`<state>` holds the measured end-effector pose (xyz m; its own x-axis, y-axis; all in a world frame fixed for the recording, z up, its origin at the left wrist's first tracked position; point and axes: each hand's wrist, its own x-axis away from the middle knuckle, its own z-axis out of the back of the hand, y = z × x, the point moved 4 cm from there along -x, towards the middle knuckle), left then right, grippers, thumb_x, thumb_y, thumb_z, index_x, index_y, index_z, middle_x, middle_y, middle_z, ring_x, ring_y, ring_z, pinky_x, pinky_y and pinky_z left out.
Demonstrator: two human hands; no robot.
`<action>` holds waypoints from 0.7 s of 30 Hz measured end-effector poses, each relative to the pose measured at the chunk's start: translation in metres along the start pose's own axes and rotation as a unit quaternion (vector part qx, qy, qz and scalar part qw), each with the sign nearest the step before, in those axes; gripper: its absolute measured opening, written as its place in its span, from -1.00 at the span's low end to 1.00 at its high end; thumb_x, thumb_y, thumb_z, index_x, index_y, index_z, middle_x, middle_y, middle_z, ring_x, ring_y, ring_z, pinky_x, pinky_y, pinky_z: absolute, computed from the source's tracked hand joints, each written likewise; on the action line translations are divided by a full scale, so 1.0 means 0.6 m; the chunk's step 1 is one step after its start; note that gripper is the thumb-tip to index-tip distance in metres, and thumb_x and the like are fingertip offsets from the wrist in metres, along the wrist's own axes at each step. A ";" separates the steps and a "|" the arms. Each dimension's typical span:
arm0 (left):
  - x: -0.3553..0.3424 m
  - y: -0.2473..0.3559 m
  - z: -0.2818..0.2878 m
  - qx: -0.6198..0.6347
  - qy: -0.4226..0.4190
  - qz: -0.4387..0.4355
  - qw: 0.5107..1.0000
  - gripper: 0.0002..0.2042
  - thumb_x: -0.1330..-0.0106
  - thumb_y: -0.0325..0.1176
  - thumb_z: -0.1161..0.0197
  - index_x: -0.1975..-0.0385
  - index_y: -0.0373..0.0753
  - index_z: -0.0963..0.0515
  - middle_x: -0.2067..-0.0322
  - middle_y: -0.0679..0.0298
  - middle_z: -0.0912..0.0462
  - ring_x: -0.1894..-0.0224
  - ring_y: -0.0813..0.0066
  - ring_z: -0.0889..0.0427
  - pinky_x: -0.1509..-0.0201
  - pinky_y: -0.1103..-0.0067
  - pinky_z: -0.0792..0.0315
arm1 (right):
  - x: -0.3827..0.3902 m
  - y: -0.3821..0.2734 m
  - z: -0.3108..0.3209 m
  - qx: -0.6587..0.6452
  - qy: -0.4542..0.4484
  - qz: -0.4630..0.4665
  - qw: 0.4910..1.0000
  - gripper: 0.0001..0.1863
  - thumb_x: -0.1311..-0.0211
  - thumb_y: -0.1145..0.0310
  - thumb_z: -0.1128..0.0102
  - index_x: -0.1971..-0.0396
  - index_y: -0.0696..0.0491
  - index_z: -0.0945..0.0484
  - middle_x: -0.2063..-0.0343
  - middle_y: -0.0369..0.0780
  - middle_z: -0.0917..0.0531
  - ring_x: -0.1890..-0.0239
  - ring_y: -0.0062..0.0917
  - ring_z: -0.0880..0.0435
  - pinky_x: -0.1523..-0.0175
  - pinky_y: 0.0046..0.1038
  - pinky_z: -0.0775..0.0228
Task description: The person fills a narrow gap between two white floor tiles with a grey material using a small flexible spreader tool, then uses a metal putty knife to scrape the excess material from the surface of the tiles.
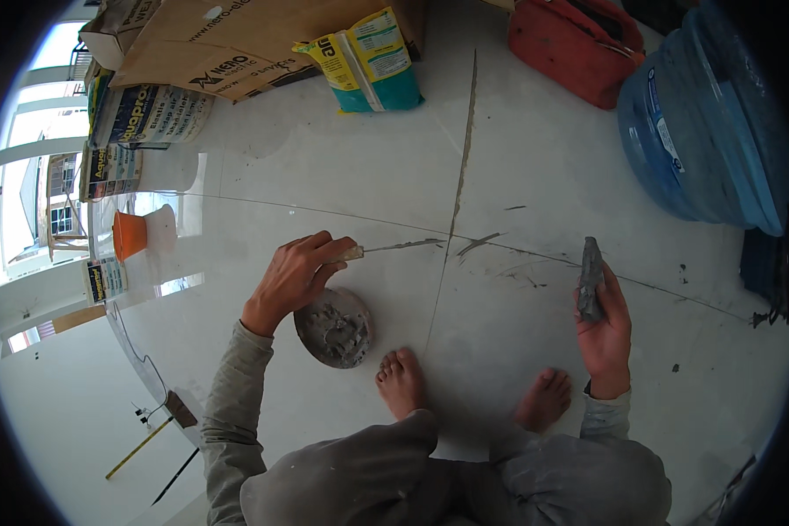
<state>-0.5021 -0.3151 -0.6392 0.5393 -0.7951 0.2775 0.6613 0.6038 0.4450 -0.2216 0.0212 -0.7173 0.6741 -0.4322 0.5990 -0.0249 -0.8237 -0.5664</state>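
Observation:
In my left hand [298, 276] I hold a slim tool by its pale handle, seemingly a putty knife [352, 254]. A thin grey-smeared strip reaches from it toward the crossing of the floor joints. My right hand [611, 329] grips a flat, grey-smeared piece [591, 279], upright; its exact kind I cannot make out. Just below my left hand stands a round bowl [366, 342] holding lumpy grey grout [335, 329]. Between my hands, fresh grey smears [480, 243] lie on the joint of the pale floor tiles [394, 184].
A yellow-and-teal bag [373, 66] stands by a cardboard box [237, 44] at the back. Far right are a red bag [570, 53] and a blue tub [675, 131]. Printed buckets [114, 171] and an orange pot [131, 237] stand left. My bare feet [401, 386] flank the joint.

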 end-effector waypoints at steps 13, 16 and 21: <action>-0.032 -0.124 0.015 -0.072 -0.018 -0.050 0.996 -0.68 -0.26 -0.44 -0.37 -0.03 -0.10 -0.65 0.27 0.23 -0.66 0.25 0.16 -0.66 0.11 0.27 -0.54 | -0.004 0.017 0.007 -0.018 -0.017 0.010 1.000 -0.48 -0.53 0.48 -0.04 -0.43 0.15 -0.29 -0.18 -0.18 -0.60 -0.08 -0.55 -0.67 -0.13 -0.45 -0.57; -0.028 -0.180 0.028 -0.095 -0.047 -0.014 0.994 -0.67 -0.30 -0.43 -0.36 -0.07 -0.08 -0.64 0.19 0.27 -0.68 0.12 0.20 -0.66 -0.08 0.27 -0.49 | 0.004 0.011 0.007 0.027 0.006 0.027 0.999 -0.46 -0.53 0.42 -0.07 -0.45 0.10 -0.28 -0.13 -0.19 -0.62 0.00 -0.56 -0.68 0.00 -0.52 -0.56; 0.026 -0.322 0.076 -0.138 -0.008 0.002 0.990 -0.69 -0.29 -0.49 -0.35 -0.04 -0.16 -0.64 0.14 0.26 -0.69 0.07 0.25 -0.65 -0.12 0.31 -0.46 | -0.004 0.031 -0.023 0.059 0.003 0.016 0.998 -0.45 -0.54 0.39 -0.07 -0.46 0.08 -0.28 -0.05 -0.20 -0.64 0.07 -0.58 -0.67 0.07 -0.56 -0.55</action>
<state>-0.6453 -0.4464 -0.6820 0.5360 -0.7917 0.2932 0.7773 0.5983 0.1945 -0.2338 0.0014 -0.7212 0.6704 -0.4595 0.5827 0.0418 -0.7606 -0.6479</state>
